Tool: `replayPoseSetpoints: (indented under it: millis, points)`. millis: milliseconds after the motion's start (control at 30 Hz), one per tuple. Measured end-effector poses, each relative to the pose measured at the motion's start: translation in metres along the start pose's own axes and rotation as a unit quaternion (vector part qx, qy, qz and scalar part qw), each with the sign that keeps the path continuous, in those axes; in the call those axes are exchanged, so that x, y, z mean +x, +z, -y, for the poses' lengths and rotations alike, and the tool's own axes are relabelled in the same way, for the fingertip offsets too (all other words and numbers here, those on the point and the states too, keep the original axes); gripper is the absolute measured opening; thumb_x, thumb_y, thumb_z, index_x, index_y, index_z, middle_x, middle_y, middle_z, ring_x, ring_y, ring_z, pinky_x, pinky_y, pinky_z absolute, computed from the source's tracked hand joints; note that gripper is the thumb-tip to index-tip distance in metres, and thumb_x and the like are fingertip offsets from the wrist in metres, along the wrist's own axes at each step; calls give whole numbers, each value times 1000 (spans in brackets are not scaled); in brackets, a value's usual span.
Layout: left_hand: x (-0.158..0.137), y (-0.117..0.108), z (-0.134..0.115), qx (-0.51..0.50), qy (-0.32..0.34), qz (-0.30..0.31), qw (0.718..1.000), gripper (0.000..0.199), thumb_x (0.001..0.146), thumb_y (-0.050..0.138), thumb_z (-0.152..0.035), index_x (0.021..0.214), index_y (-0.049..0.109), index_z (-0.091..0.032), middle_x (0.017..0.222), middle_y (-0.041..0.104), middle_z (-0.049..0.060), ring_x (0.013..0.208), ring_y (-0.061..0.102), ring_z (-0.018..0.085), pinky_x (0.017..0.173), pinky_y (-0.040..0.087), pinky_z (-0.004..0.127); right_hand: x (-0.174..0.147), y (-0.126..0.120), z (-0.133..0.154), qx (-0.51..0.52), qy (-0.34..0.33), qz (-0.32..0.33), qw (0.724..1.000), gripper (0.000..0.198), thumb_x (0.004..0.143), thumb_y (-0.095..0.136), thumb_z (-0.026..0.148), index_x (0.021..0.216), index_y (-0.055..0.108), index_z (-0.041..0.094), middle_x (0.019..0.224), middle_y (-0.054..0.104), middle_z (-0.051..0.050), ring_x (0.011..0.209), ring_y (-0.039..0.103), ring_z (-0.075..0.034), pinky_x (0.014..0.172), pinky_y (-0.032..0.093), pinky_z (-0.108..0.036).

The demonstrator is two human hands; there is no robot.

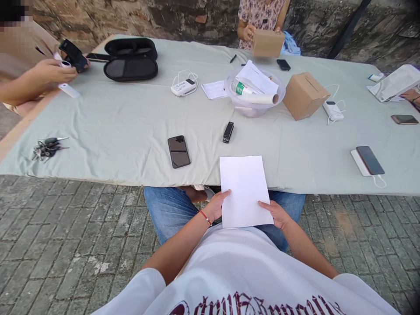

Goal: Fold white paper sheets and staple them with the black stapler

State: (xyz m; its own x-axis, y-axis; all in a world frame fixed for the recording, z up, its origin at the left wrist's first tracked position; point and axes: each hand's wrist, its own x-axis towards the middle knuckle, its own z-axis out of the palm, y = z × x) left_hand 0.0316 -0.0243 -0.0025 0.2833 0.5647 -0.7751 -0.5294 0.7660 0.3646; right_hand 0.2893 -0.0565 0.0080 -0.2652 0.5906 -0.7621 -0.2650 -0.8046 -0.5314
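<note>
A white sheet or stack of paper is held between both hands, its far end over the table's front edge and its near end above my lap. My left hand grips its left edge, thumb on top and the other fingers underneath, out of sight. On the right edge, my right hand pinches it the same way. Whether it is one sheet or several I cannot tell. Just beyond the paper lies a black stapler. To the left of it rests a dark phone.
On the cloth-covered table are keys, a black case, a plastic basin of papers, a cardboard box and a phone on a white block. Across, a person holds another box. People sit at both ends.
</note>
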Motion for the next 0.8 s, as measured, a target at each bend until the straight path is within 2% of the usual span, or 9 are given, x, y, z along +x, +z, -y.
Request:
replayPoseSetpoints:
  millis: [267, 433, 667, 800]
  points:
    - [-11, 2, 2, 27, -9, -3, 1000, 37, 79, 76, -26, 108, 68, -5, 104, 75, 20, 92, 73, 29, 92, 57, 43, 3, 1, 6, -9, -27, -27, 999, 36, 82, 75, 40, 106, 71, 13, 103, 77, -13, 86, 75, -25, 77, 61, -35]
    - [-13, 4, 3, 27, -3, -3, 1000, 39, 77, 78, -25, 109, 68, -7, 103, 75, 19, 94, 73, 29, 92, 57, 43, 8, 2, 10, -32, -13, -52, 998, 39, 82, 73, 45, 100, 71, 11, 99, 77, -16, 83, 75, -27, 75, 62, -37]
    - [-14, 1, 5, 23, -3, 5, 1000, 43, 74, 81, -27, 110, 68, -7, 106, 74, 20, 97, 72, 30, 95, 54, 44, 6, -3, 1, 10, 17, 2, 1000, 36, 80, 76, 34, 107, 70, 12, 103, 76, -15, 89, 75, -27, 82, 61, -38]
    - [-13, -4, -13, 12, 45, 39, 998, 36, 78, 76, -33, 105, 70, -9, 109, 74, 17, 101, 71, 27, 96, 53, 38, 4, -1, 3, 32, 9, 3, 999, 34, 79, 77, 32, 106, 71, 12, 105, 76, -14, 93, 75, -28, 87, 61, -39]
